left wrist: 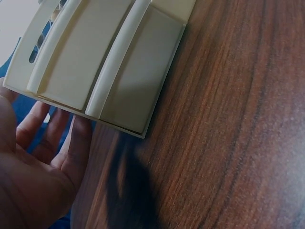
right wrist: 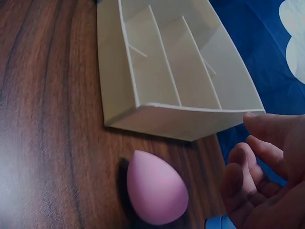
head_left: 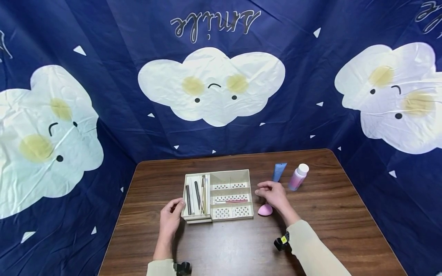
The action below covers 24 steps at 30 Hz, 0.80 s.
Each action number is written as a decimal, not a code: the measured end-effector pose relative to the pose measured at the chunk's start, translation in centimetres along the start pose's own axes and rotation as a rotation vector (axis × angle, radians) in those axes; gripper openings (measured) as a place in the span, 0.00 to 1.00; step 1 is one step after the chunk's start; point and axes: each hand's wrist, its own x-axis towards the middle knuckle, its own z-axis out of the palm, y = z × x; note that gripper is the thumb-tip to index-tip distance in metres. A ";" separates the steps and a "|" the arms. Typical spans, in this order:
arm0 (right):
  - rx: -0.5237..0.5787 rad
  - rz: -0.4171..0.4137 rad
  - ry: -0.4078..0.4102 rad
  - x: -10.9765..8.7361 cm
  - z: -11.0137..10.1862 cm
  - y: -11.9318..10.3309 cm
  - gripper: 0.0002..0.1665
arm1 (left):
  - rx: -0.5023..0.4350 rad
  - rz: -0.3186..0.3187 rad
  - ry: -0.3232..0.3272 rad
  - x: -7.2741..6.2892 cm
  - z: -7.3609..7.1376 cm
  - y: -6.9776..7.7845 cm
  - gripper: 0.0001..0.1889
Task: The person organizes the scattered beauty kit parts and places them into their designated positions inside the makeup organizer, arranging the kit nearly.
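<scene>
A cream desktop organizer point(head_left: 229, 174) with several compartments stands between the hands. Its left section holds dark pencil-like sticks point(head_left: 188, 200) and slim makeup brushes point(head_left: 203, 193); a thin red stick point(head_left: 237, 201) lies in a middle compartment on the right. My left hand point(head_left: 170, 219) touches the organizer's left side with loosely bent fingers point(left wrist: 78, 143). Beside the right side, my right hand point(head_left: 274, 196) holds nothing, its thumb near the organizer's corner; in the right wrist view its other fingers curl loosely. Just below that hand lies a pink makeup sponge point(right wrist: 156, 191), apart from the organizer.
A blue tube point(head_left: 279, 171) stands behind my right hand, with a pink-and-purple bottle point(head_left: 297, 178) with a white cap to its right. Everything is on a dark wooden table point(head_left: 221, 245). Blue cloth point(head_left: 214, 142) printed with white clouds surrounds it.
</scene>
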 end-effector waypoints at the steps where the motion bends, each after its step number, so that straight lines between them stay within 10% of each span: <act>1: -0.008 0.001 -0.002 0.0 -0.1 0.1 0.19 | 0.004 0.003 0.000 0.0 0.0 0.0 0.12; 24: 0.014 0.067 -0.101 -1.4 -1.3 3.4 0.22 | -0.015 0.017 0.049 1.8 0.4 -4.1 0.11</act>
